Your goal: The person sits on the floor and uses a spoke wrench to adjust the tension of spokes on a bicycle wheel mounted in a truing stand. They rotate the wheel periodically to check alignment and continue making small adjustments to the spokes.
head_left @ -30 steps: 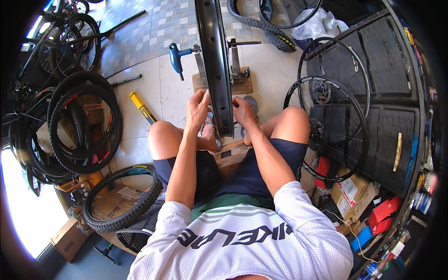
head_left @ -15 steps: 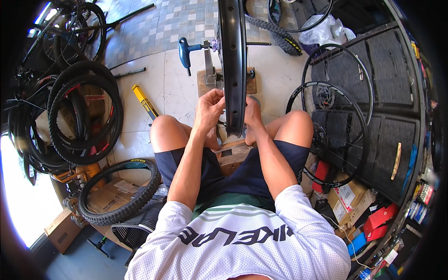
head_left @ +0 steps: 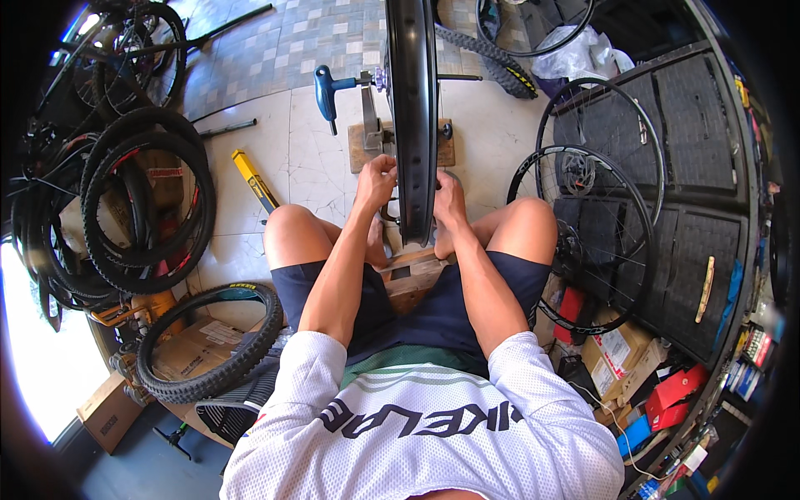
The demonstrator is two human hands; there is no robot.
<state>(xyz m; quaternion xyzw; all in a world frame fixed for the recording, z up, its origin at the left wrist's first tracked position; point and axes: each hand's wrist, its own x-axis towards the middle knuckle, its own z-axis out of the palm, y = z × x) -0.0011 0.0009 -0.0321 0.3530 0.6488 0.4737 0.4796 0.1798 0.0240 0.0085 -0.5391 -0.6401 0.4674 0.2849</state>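
A black bicycle rim [head_left: 416, 125], tyre off and spoke holes showing, stands upright between my knees on a truing stand [head_left: 370, 108]. To the left of the rim is my left hand [head_left: 377, 183], its thumb and fingers pinched together close to the rim's side; whatever is between them is too small to make out. Against the opposite side, my right hand [head_left: 449, 202] has curled fingers, partly hidden behind the rim. A blue-handled hex key [head_left: 327, 92] sticks out at the axle on the left.
The stand has a wooden base [head_left: 364, 158]. A yellow-and-black box [head_left: 253, 179] lies on the floor by my left knee. Tyres [head_left: 150, 208] hang in a bunch at left, above a loose knobbly tyre [head_left: 208, 379]. Spoked wheels [head_left: 642, 275] lean against dark cabinets [head_left: 692, 125] at right.
My left hand has moved slightly up and away from the rim, its fingers still pinched. The right hand has shifted only a little, staying at the rim's right side.
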